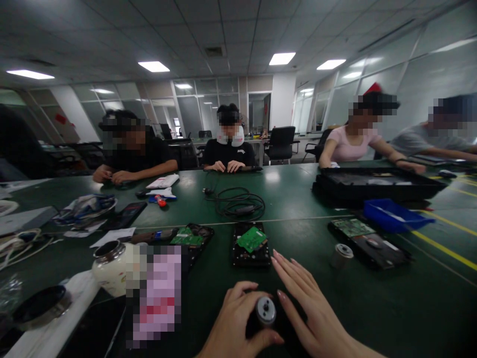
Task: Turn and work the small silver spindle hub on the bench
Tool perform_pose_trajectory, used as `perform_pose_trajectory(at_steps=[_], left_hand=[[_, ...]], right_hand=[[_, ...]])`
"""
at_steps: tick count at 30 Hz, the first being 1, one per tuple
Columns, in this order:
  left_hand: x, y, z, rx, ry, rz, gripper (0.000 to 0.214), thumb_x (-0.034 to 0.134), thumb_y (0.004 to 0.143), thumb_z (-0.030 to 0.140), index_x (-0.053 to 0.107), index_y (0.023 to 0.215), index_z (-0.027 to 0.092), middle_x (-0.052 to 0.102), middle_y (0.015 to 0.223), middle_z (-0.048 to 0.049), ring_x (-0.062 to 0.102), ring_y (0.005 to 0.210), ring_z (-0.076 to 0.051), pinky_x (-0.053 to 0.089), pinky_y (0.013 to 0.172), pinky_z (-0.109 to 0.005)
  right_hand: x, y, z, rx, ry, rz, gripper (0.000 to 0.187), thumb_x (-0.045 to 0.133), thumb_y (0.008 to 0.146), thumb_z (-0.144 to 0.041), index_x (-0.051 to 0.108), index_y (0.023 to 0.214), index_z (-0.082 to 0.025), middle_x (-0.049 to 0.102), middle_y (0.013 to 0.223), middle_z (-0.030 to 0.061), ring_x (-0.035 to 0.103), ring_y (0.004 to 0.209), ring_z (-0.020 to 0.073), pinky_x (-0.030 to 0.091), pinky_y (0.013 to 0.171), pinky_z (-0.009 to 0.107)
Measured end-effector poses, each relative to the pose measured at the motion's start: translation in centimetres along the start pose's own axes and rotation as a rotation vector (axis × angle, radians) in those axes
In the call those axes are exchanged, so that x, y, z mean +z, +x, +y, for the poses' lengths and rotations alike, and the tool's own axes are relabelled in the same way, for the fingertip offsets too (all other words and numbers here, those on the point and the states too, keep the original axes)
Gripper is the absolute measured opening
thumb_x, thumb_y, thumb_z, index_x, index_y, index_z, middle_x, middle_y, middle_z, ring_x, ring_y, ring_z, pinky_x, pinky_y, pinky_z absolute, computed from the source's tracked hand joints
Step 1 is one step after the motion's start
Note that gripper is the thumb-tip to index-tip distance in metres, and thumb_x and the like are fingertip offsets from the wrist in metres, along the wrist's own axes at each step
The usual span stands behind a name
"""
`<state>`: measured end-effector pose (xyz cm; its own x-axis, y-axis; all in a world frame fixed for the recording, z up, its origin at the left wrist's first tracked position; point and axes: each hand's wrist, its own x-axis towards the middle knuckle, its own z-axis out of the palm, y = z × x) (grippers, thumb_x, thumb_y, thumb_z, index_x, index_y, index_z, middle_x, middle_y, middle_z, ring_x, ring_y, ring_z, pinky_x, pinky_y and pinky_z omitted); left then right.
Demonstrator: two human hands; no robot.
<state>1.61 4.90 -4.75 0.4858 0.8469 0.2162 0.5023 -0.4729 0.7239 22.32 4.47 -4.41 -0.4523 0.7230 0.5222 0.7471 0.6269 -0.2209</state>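
My left hand (238, 323) curls round a small silver cylinder that looks like an electric motor (266, 312), its round end with a dark centre facing up. Beside it, my right hand (307, 303) is open with fingers stretched forward and thumb apart, near the motor but holding nothing. Just past my fingertips lies a black hard drive (238, 258) with a green circuit board (252, 239) on top. A second silver cylinder (342, 256) stands to the right of my right hand. Another drive with a board (380, 248) lies beyond it.
At left stand a cream jar (112, 268) and a pixelated pink item (160, 293). Another green board (186, 237) lies behind them. A coiled black cable (240, 205), a blue bin (393, 215) and a black tray (376, 184) lie farther back. Several people sit across the green table (290, 199).
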Motion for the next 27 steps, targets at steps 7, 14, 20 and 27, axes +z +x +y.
perform_pose_trajectory(at_steps=[7, 14, 20, 27], left_hand=[[0.0, -0.1, 0.1, 0.002, -0.003, 0.001, 0.048, 0.081, 0.072, 0.036, 0.066, 0.115, 0.020, 0.061, 0.122, -0.0127, 0.054, 0.116, -0.033, 0.046, 0.099, -0.049], [0.0, -0.2, 0.5, -0.031, 0.007, 0.061, 0.052, 0.086, 0.065, 0.039, 0.064, 0.109, 0.021, 0.061, 0.116, -0.0110, 0.052, 0.115, -0.033, 0.046, 0.096, -0.048], [-0.1, -0.5, 0.5, 0.003, -0.089, 0.207, 0.066, 0.077, 0.062, 0.066, 0.058, 0.104, 0.018, 0.056, 0.106, -0.0108, 0.055, 0.102, -0.031, 0.048, 0.088, -0.045], [-0.7, -0.7, 0.6, 0.033, -0.127, 0.124, 0.045, 0.044, 0.093, 0.059, 0.057, 0.107, 0.019, 0.054, 0.108, -0.0100, 0.051, 0.106, -0.027, 0.043, 0.092, -0.041]], right_hand=[[-0.5, 0.2, -0.5, -0.214, 0.135, -0.027, 0.064, 0.038, 0.090, -0.006, 0.023, 0.151, -0.019, 0.039, 0.151, 0.0085, 0.035, 0.140, 0.0197, 0.032, 0.115, 0.040], [0.3, 0.0, 0.4, 0.141, 0.324, -0.004, 0.055, 0.044, 0.086, -0.012, 0.042, 0.139, -0.025, 0.053, 0.139, 0.0093, 0.046, 0.131, 0.0254, 0.037, 0.110, 0.051], [-1.5, 0.4, -0.6, 0.146, 0.608, -0.195, 0.081, 0.048, 0.056, -0.007, 0.038, 0.135, -0.022, 0.057, 0.122, 0.0101, 0.055, 0.114, 0.0269, 0.044, 0.100, 0.046], [-1.4, 0.7, -0.6, 0.175, 0.588, -0.330, 0.088, 0.050, 0.054, -0.006, 0.033, 0.138, -0.024, 0.053, 0.113, 0.0070, 0.053, 0.100, 0.0243, 0.041, 0.096, 0.046]])
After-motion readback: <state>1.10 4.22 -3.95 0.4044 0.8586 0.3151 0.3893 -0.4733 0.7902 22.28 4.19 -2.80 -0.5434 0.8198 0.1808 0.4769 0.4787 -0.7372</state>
